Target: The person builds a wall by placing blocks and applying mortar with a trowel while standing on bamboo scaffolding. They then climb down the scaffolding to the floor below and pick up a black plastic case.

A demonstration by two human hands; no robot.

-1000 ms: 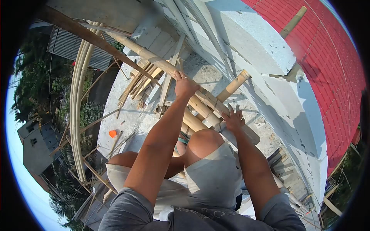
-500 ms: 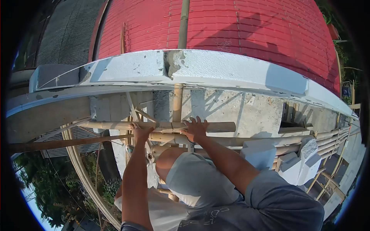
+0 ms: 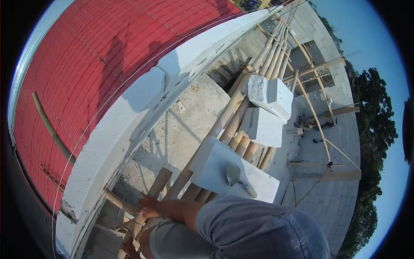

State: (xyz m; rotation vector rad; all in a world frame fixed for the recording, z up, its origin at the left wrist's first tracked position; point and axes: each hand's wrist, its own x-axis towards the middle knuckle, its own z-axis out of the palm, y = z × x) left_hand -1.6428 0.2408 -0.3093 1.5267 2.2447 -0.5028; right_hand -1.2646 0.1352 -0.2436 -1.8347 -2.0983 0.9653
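Observation:
My right hand (image 3: 148,206) grips a bamboo pole (image 3: 157,185) at the near end of a bamboo scaffold (image 3: 235,114). The arm reaches left from my grey sleeve (image 3: 254,228). A sliver of what looks like my left hand (image 3: 128,249) shows at the bottom edge beside my knee; its fingers are hidden. Just right of my right hand, a white block (image 3: 207,166) lies across the poles with a trowel (image 3: 236,176) on top of it.
Two more white blocks (image 3: 264,127) (image 3: 271,96) sit farther along the scaffold. A white rendered wall top (image 3: 125,129) curves on the left, with a red roof (image 3: 82,64) beyond it. A concrete ledge (image 3: 181,129) lies between wall and scaffold. A paved roof surface (image 3: 327,181) lies far below on the right.
The view has swung to the right along the scaffold. My right hand stays on the bamboo pole; my left hand has slid almost out of sight at the bottom edge.

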